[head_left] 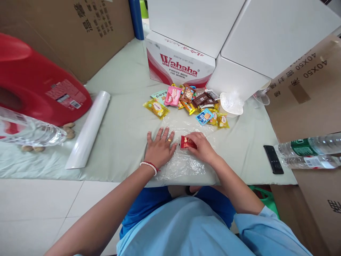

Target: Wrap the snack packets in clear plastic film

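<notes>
A sheet of clear plastic wrap [181,167] lies wrinkled on the cloth in front of me. My left hand [160,147] rests flat with fingers spread, over the left edge of the wrap. Above the wrap's middle, my right hand [202,147] has its fingers closed on a small red snack packet [186,142]. Part of that packet is hidden under the fingers. Beyond both hands sits a pile of wrapped snacks: a pink packet [172,96], a brown cookie packet [188,93], a blue packet [204,116] and several yellow ones.
A white roll [87,131], a red jug [39,81] and a water bottle [32,128] are at left. Behind the snacks stand a Wahaha carton [179,65] and a white plastic cup [231,105]. A black phone [273,160] and two bottles lie at right.
</notes>
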